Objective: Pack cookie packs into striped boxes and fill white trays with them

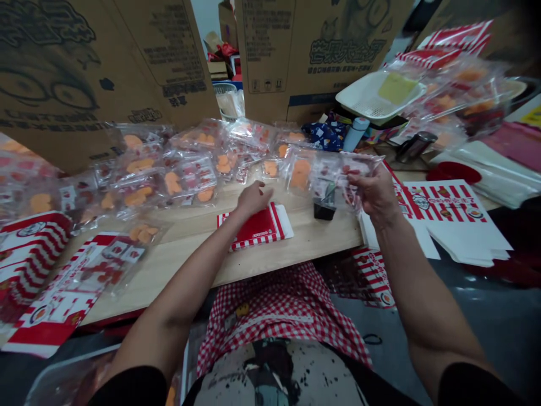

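Note:
My right hand (374, 192) grips a clear plastic snack packet (325, 172) with orange and red pieces, holding it just above the wooden table (270, 254). My left hand (253, 198) rests with curled fingers on the far edge of a red-and-white striped box (256, 226) lying flat on the table. A small black item (324, 210) stands under the held packet.
Several clear snack packets (169, 169) cover the back of the table. Flat striped boxes lie at the left (38, 270) and right (448, 206). Large cardboard cartons (84, 67) stand behind. A white tray (376, 96) and more packets sit at the back right.

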`<state>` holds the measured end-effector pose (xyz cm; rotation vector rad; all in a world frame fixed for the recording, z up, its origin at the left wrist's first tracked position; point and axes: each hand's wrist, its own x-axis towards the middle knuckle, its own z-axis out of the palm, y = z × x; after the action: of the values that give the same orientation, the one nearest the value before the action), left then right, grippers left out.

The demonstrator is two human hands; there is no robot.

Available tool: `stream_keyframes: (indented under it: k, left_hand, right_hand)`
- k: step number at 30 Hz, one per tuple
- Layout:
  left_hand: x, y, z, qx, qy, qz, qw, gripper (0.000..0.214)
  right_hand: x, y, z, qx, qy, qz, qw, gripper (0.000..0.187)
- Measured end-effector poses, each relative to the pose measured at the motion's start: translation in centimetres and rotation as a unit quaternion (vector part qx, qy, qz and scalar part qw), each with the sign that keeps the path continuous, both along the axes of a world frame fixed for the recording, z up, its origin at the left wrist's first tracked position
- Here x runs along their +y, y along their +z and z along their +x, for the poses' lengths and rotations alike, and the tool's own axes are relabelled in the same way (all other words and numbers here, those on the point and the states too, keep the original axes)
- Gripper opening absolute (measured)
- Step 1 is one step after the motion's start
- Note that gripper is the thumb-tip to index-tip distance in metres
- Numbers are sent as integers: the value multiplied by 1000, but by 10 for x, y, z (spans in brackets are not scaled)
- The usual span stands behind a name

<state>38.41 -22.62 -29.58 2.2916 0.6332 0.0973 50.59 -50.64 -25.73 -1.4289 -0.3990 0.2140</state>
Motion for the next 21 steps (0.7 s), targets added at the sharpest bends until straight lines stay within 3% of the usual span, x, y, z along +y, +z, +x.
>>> stream_keyframes:
  k: [2, 5, 9, 15, 21]
  left_hand:
    - [-7, -9, 17, 44, -17, 22, 999, 42]
    - [-10, -15, 35, 92, -19, 47, 995, 24]
    - [10, -7, 35, 97, -8, 55, 994, 11]
    - [30, 20, -21, -14, -26, -5, 1000, 12]
    - [14, 13, -81, -115, 48, -88, 988, 16]
  right_hand:
    - [-6, 3, -2, -14, -47, 12, 999, 54]
    - [-5, -1, -17, -2, -35, 7, 999, 55]
    - [6, -8, -31, -6, -31, 24, 999, 56]
    - [20, 14, -20, -61, 39, 26, 997, 49]
    - [37, 51, -17, -57, 120, 7, 991, 49]
